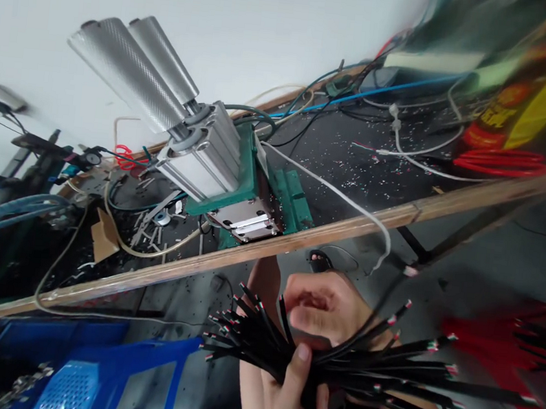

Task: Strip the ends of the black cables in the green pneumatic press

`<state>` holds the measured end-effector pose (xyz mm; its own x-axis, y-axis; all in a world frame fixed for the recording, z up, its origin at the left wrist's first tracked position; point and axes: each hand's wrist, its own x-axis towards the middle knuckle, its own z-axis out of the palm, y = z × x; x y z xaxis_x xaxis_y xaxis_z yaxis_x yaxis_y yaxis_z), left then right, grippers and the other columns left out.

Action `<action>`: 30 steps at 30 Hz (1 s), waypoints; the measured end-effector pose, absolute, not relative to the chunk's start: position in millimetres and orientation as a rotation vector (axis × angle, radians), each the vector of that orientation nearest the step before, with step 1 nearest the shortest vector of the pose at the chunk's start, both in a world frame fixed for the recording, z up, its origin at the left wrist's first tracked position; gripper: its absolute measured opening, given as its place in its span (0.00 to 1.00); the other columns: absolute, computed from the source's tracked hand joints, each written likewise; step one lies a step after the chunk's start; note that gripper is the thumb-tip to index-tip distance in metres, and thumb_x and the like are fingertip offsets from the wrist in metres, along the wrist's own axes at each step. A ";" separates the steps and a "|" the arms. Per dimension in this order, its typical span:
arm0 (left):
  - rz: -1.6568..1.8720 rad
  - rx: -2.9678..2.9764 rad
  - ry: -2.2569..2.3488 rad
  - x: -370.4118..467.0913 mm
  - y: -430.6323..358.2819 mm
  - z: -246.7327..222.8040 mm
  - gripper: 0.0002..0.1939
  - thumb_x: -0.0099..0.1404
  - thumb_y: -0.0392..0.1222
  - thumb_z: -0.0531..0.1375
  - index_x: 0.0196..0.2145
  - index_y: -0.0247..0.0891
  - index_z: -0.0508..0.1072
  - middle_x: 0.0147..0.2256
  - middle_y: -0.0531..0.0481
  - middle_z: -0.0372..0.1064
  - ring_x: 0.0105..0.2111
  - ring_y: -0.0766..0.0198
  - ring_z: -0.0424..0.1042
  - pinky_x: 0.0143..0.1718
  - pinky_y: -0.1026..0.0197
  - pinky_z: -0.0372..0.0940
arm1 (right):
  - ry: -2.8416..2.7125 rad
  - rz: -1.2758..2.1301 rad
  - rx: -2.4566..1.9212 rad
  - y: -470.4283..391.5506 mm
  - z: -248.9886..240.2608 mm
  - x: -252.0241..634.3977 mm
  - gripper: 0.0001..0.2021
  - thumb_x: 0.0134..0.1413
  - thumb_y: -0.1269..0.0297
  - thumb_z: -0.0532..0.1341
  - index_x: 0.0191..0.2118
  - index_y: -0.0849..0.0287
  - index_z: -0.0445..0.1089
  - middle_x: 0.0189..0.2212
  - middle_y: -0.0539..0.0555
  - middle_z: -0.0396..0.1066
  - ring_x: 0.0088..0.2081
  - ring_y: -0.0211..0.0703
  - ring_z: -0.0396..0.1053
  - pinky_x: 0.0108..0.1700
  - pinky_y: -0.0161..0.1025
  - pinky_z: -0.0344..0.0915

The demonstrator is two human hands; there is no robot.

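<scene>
A thick bundle of black cables (348, 367) is spread out in front of me, below the bench edge. Their cut ends show small red, white and green wire tips. My left hand (290, 388) is closed round the middle of the bundle, thumb pressed on top. Just above it, my right hand (325, 307) has its fingers curled in, with one short cable end beside the thumb tip. Whether the right fingers pinch a cable is hidden. Beyond my hands, a green-framed pneumatic press (230, 174) with two silver cylinders stands at the bench edge.
The wooden-edged bench (348, 229) carries scattered wire scraps, hoses and a white cable (338, 188) hanging over its edge. A coiled red cord (502, 162) lies at right. Below left is a blue plastic basket (71, 388). More black cables (545, 334) lie on red material at right.
</scene>
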<state>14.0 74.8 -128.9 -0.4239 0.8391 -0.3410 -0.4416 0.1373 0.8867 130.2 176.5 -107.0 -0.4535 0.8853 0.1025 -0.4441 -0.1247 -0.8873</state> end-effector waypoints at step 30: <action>1.355 0.337 1.186 -19.8 90.7 -117.6 0.20 0.61 0.58 0.80 0.38 0.40 0.85 0.24 0.52 0.75 0.13 0.69 0.63 0.13 0.65 0.59 | -0.822 1.492 -0.924 218.5 -56.5 47.6 0.24 0.62 0.51 0.74 0.20 0.56 0.71 0.15 0.47 0.65 0.24 0.40 0.72 0.26 0.34 0.56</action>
<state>-19.8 90.7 -117.6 -0.2155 0.8646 -0.4538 -0.5646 0.2689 0.7803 47.6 218.5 -56.5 -0.0497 0.9935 -0.1025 -0.4439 -0.1139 -0.8888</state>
